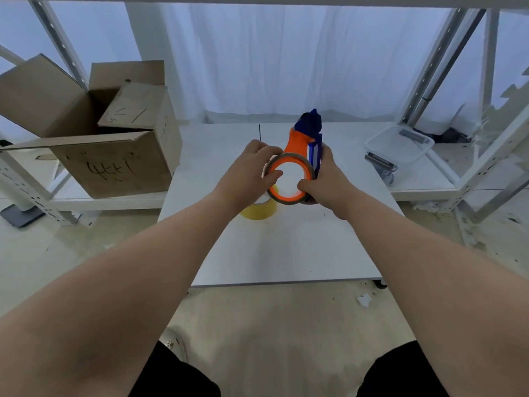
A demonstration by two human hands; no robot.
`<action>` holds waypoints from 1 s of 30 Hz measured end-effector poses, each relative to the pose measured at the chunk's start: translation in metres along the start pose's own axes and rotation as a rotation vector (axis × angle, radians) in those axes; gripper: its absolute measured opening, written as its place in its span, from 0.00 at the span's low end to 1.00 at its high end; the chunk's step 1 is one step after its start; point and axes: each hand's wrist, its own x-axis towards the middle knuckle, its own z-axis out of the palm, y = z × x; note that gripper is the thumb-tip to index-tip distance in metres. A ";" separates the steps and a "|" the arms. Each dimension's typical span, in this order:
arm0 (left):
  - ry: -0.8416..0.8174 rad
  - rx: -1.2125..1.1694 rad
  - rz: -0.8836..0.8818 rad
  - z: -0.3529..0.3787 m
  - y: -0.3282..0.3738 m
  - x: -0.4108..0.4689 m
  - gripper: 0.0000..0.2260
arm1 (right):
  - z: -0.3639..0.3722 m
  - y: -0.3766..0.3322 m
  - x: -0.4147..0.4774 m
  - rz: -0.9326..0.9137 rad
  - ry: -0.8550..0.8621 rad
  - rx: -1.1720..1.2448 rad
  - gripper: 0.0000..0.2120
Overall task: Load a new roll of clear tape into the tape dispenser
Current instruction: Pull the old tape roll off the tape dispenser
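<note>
Both hands are closed around the tape dispenser, which is held up over the middle of the white surface with its blue nose pointing away from the person. The left hand pinches the left side of the brown ring that sits around the dispenser's orange hub, thumb on the near face and fingers curled over the top. The right hand grips the blue frame on the right, its thumb pressed to the ring's lower edge. A yellowish roll of tape lies flat on the surface just under the left wrist, which covers part of it. To the left, an open cardboard box with handwriting on its side rests on a low white shelf, its flaps raised. To the right, a clear plastic tub sits on another low shelf, with a small metal object just beside it; what that object is cannot be made out. Grey metal racking frames both sides, a white curtain hangs behind, and the beige floor carries scraps and specks.
</note>
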 end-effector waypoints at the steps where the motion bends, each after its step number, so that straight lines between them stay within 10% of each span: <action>1: -0.009 -0.021 -0.016 -0.001 0.000 0.000 0.19 | -0.001 0.000 -0.001 -0.001 0.002 -0.005 0.42; 13: -0.129 0.072 0.010 -0.020 -0.035 -0.007 0.11 | -0.014 0.003 -0.010 0.023 -0.235 -0.079 0.29; 30: -0.220 0.023 -0.020 -0.003 -0.015 -0.002 0.16 | -0.011 0.001 0.001 0.241 -0.042 0.185 0.24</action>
